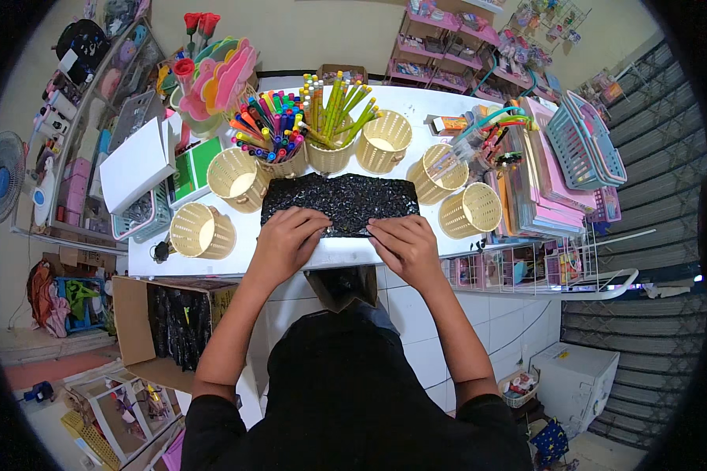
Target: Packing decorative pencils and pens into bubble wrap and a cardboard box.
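A flat package in shiny black plastic wrap (pixel 342 200) lies across the white table near its front edge. My left hand (pixel 293 238) rests at its lower left, fingers curled on the near edge. At the lower right, my right hand (pixel 405 244) touches the same edge with its fingertips. Whether the fingers pinch the wrap is hard to tell. Behind the package stand a cream woven basket of colored markers (pixel 280 132) and a basket of green pencils (pixel 330 154). Other cream baskets stand to the left (pixel 202 231) and right (pixel 470 211).
Stacked notebooks and folders (pixel 530 194) with a blue plastic basket (pixel 586 141) fill the table's right end. White paper (pixel 136 165) and a green box (pixel 197 168) are at left. Below the table's left side, an open cardboard box (pixel 132 324) holds black-wrapped packages.
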`<state>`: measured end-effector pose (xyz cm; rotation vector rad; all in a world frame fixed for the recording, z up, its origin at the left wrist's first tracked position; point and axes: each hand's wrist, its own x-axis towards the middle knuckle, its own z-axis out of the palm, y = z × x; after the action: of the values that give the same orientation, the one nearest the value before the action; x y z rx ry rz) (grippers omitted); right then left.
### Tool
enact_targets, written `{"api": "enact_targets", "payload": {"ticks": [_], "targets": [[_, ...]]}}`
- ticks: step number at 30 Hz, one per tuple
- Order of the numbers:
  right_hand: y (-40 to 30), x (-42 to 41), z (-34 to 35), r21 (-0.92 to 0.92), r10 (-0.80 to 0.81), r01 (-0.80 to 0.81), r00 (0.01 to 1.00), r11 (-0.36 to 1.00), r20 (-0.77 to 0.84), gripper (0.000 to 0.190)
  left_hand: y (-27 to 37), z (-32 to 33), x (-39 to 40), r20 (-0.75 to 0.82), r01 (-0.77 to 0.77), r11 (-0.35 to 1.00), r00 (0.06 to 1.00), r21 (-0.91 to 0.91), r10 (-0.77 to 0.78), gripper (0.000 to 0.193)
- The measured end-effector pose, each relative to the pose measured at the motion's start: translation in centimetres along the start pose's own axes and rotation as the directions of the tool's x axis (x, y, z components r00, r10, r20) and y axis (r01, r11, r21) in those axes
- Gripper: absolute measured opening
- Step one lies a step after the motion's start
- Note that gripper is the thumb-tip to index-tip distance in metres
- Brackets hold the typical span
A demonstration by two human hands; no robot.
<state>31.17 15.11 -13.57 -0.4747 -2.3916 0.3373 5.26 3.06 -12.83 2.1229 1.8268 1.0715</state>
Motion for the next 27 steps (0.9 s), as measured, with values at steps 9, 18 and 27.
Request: {"api": "enact_targets", "payload": {"ticks": [9,18,27], "targets": [[0.3,0.2,-0.1,-0.024,-0.014,0.016,0.999,1.000,0.042,0.025,0.3,-0.2,-0.5,-0.011,-0.015,0.998,1.000,0.059,0.016,0.028],[0.1,0.2,0.6,-0.024,0.113,-0.112,0.993,0.993,0.032,0.026,0.5,0.5,-0.1,-0.061,0.024,0.989,0.998,0.143,-0.015,0.018],[0.0,0.8,0.6,0.127,0.207,-0.211,0.977,0.969,0.045,0.021,0.4,1.0,0.1,-0.094,0.059,0.977,0.995,0.205,-0.040,0.013]]}}
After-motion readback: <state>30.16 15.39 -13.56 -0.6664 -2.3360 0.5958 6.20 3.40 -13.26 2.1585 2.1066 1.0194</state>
